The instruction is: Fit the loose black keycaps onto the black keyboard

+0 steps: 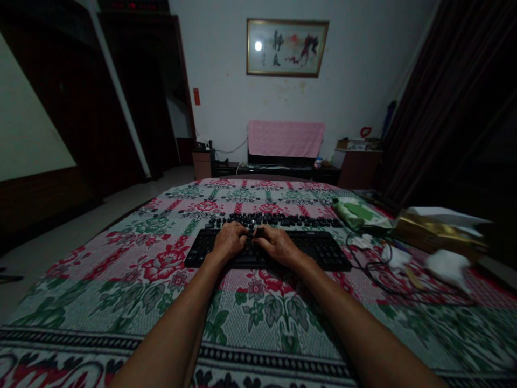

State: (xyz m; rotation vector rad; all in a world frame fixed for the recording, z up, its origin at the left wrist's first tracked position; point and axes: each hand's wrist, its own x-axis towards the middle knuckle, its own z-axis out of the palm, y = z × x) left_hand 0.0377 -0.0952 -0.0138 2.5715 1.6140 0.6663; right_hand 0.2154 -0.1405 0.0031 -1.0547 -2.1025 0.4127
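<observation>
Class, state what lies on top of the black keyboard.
The left hand and right hand rest on the keyboard; the keys beneath them are hidden.

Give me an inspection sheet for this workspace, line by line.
Surface: floral blanket, spread flat.
Job's things: black keyboard; row of dark keycaps behind it, seemingly loose.
Clutter: green packet, gold box, white wads at right.
Hands: left hand and right hand on the keyboard, fingers curled; grip unclear.
Cables: black cable loops right of the keyboard.
Surroundings: dim room, framed picture, pink cloth.
</observation>
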